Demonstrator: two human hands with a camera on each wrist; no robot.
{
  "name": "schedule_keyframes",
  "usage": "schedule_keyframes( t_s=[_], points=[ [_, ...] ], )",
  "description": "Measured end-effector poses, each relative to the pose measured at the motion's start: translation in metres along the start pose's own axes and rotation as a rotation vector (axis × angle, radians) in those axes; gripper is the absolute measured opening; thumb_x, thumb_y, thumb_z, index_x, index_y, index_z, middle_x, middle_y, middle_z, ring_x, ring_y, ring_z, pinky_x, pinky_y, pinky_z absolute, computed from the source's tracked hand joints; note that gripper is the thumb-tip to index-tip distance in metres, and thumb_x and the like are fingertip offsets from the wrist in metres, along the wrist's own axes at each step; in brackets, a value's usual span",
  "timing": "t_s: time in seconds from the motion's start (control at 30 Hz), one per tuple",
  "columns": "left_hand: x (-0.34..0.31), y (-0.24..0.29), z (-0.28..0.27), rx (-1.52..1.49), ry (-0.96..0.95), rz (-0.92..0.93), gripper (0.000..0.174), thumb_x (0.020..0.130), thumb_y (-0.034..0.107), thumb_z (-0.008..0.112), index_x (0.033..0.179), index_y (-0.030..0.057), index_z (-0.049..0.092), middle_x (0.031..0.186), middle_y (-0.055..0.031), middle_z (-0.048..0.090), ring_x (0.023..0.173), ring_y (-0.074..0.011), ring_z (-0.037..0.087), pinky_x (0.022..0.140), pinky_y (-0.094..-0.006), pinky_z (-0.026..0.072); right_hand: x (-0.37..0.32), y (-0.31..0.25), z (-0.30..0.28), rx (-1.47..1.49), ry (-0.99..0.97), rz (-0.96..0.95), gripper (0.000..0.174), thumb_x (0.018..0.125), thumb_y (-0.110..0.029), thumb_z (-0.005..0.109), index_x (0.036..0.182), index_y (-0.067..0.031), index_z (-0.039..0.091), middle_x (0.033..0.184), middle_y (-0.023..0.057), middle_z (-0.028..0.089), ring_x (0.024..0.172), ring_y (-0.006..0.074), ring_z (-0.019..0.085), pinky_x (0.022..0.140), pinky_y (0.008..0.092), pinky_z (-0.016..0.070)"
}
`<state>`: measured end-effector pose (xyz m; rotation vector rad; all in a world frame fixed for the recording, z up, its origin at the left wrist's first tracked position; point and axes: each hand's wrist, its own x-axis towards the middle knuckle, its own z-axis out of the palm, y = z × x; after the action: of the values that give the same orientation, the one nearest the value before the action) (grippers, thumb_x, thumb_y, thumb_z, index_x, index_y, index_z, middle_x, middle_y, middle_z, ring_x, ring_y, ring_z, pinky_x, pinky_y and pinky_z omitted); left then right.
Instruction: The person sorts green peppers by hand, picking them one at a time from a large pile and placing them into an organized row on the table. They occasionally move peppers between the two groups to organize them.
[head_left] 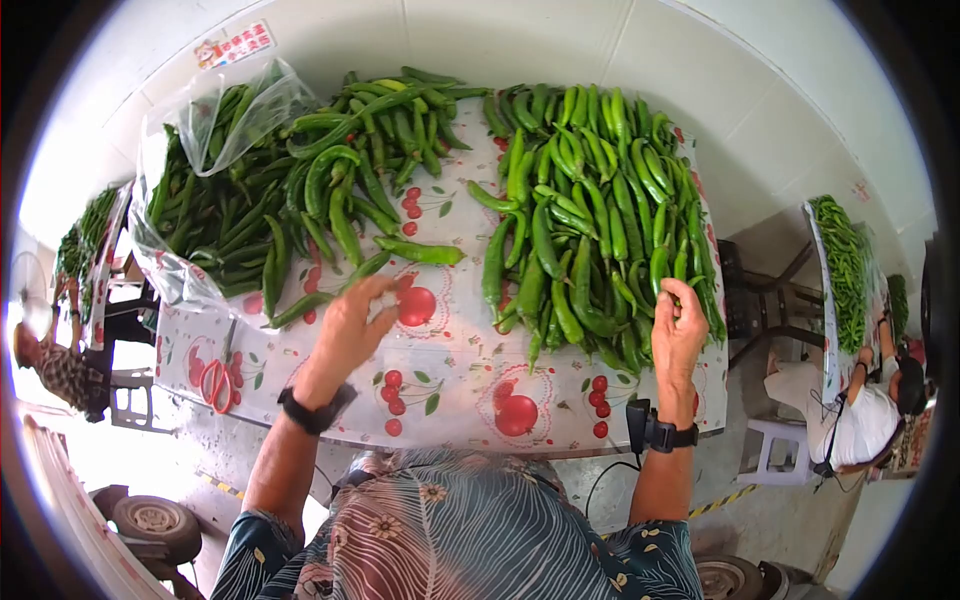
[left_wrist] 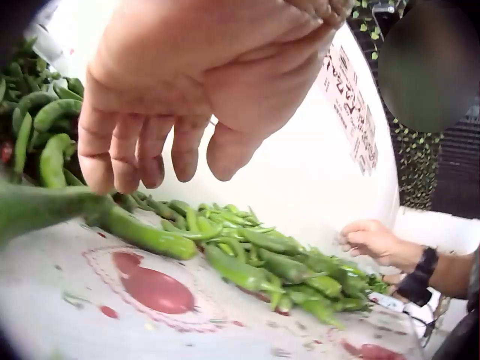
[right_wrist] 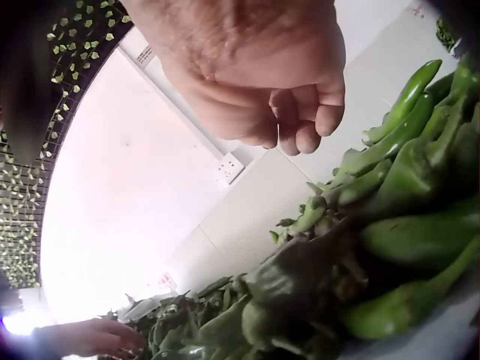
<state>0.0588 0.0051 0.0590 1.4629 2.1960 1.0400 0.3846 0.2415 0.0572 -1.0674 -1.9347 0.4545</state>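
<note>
My left hand [head_left: 350, 335] hovers at the front edge of the left pile of long green peppers [head_left: 240, 220], fingers bent loosely downward and holding nothing. Close by its fingertips lie a few loose peppers, one of them a single green pepper [head_left: 420, 251] pointing right. In the left wrist view that hand [left_wrist: 202, 97] shows its palm, with peppers below the fingers. My right hand [head_left: 680, 335] is over the front right part of a neater pile of green peppers [head_left: 590, 220]. From the right wrist view, the right hand's fingers [right_wrist: 307, 135] curl loosely with nothing between them and the thumb.
A clear plastic bag [head_left: 150, 255] wraps part of the left pile. Red-handled scissors [head_left: 217, 385] lie at the left of the fruit-patterned tablecloth [head_left: 460, 360]. A tiled wall [head_left: 480, 40] stands behind the table. Other people sit at pepper-laden tables on both sides, with a stool [head_left: 775, 450] at right.
</note>
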Motion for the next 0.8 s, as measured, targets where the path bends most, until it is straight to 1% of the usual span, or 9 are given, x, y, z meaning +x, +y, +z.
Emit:
schedule_keyframes(
  t_s=[0.07, 0.13, 0.3, 0.33, 0.43, 0.47, 0.57, 0.7, 0.8],
  points=[
    [0.01, -0.016, -0.004, 0.197, 0.091, 0.08, 0.039, 0.08, 0.013, 0.065, 0.117, 0.0056, 0.057, 0.114, -0.0151, 0.061, 0.104, -0.0328, 0.058, 0.087, -0.0388, 0.0472, -0.007, -0.013, 0.003, 0.136, -0.052, 0.022, 0.015, 0.088, 0.001, 0.058, 0.102, -0.0027, 0.063, 0.09, 0.0071, 0.066, 0.075, 0.014, 0.061, 0.065, 0.0267, 0.0495],
    [0.016, -0.033, -0.001, 0.281, 0.104, 0.008, 0.043, 0.079, 0.014, 0.065, 0.12, 0.0069, 0.054, 0.117, -0.0148, 0.059, 0.107, -0.0349, 0.056, 0.089, -0.0412, 0.0457, -0.014, -0.027, 0.005, 0.197, -0.116, 0.059, 0.014, 0.088, -0.001, 0.06, 0.102, -0.0029, 0.063, 0.086, 0.0033, 0.065, 0.071, 0.0078, 0.056, 0.063, 0.0225, 0.0467],
    [0.027, -0.04, 0.008, 0.408, 0.087, -0.148, 0.053, 0.076, 0.018, 0.069, 0.125, 0.0063, 0.051, 0.12, -0.0165, 0.057, 0.109, -0.0357, 0.056, 0.087, -0.0436, 0.0473, -0.036, -0.05, 0.021, 0.246, -0.35, 0.048, 0.017, 0.088, -0.006, 0.059, 0.104, -0.0058, 0.063, 0.093, 0.0085, 0.069, 0.079, 0.0144, 0.065, 0.067, 0.0276, 0.0521],
    [0.027, -0.041, 0.01, 0.361, 0.087, -0.17, 0.055, 0.075, 0.017, 0.07, 0.126, 0.0093, 0.05, 0.115, -0.0152, 0.058, 0.105, -0.0353, 0.057, 0.083, -0.0452, 0.0479, -0.041, -0.053, 0.026, 0.253, -0.397, 0.057, 0.018, 0.087, -0.006, 0.06, 0.105, -0.0058, 0.063, 0.094, 0.0089, 0.069, 0.08, 0.015, 0.065, 0.068, 0.0275, 0.0523],
    [0.025, -0.034, 0.017, 0.555, -0.224, -0.262, 0.053, 0.075, 0.014, 0.069, 0.125, 0.0118, 0.051, 0.107, -0.0135, 0.06, 0.101, -0.0345, 0.058, 0.081, -0.0464, 0.0478, -0.051, -0.063, 0.036, 0.297, -0.509, 0.095, 0.02, 0.085, -0.005, 0.061, 0.105, -0.0046, 0.063, 0.095, 0.0122, 0.069, 0.082, 0.022, 0.067, 0.071, 0.0302, 0.0523],
    [0.019, -0.034, 0.021, 0.537, -0.165, -0.216, 0.047, 0.075, 0.012, 0.068, 0.12, 0.0129, 0.055, 0.101, -0.0125, 0.061, 0.098, -0.0334, 0.059, 0.079, -0.0462, 0.0479, -0.055, -0.063, 0.041, 0.296, -0.527, 0.087, 0.02, 0.085, -0.005, 0.061, 0.105, -0.0043, 0.063, 0.094, 0.013, 0.068, 0.082, 0.024, 0.067, 0.071, 0.0308, 0.0522],
    [0.007, -0.039, 0.023, 0.473, -0.216, 0.011, 0.041, 0.074, 0.01, 0.066, 0.115, 0.012, 0.058, 0.101, -0.0126, 0.061, 0.096, -0.0338, 0.059, 0.079, -0.0451, 0.048, -0.064, -0.065, 0.049, 0.316, -0.583, 0.098, 0.021, 0.085, -0.005, 0.061, 0.105, -0.0028, 0.062, 0.095, 0.0162, 0.067, 0.085, 0.0308, 0.066, 0.074, 0.0343, 0.0516],
    [0.011, -0.012, 0.023, 0.322, -0.176, 0.08, 0.039, 0.073, 0.003, 0.061, 0.112, 0.0088, 0.058, 0.113, -0.0126, 0.058, 0.1, -0.034, 0.057, 0.084, -0.0448, 0.0473, -0.07, -0.074, 0.056, 0.335, -0.646, 0.029, 0.022, 0.084, -0.005, 0.061, 0.106, -0.0011, 0.062, 0.095, 0.0187, 0.067, 0.087, 0.0331, 0.066, 0.074, 0.0366, 0.0517],
    [0.034, -0.01, 0.027, 0.356, -0.042, 0.181, 0.041, 0.073, 0.002, 0.06, 0.113, 0.007, 0.056, 0.123, -0.0128, 0.054, 0.105, -0.0345, 0.056, 0.087, -0.0445, 0.0474, -0.076, -0.077, 0.062, 0.347, -0.724, 0.023, 0.022, 0.084, -0.007, 0.061, 0.106, -0.0007, 0.061, 0.093, 0.0209, 0.066, 0.085, 0.0339, 0.066, 0.073, 0.0369, 0.0516]
  ],
)
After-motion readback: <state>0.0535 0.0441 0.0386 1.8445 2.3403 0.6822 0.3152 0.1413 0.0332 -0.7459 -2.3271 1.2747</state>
